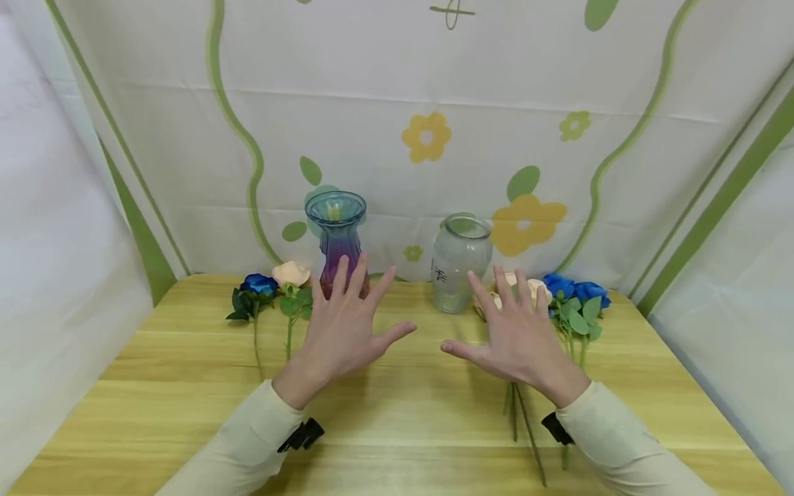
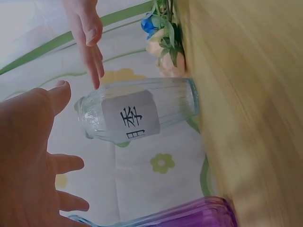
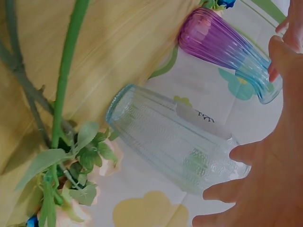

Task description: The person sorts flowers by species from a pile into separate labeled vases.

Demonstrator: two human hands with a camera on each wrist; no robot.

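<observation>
Both hands hover palm-down over the table with fingers spread and nothing held. In the head view my left hand overlaps the lower part of a blue-to-purple glass vase. My right hand is in front of several cream roses and hides part of them. Between and beyond the hands stands a clear glass vase; the left wrist view shows a white label with black characters on it. A blue rose and a cream rose lie left of the left hand.
Several blue roses with green leaves lie at the right, their stems running toward the near side of the wooden table. A white curtain printed with flowers and wavy green lines hangs behind, with white sheets on both sides.
</observation>
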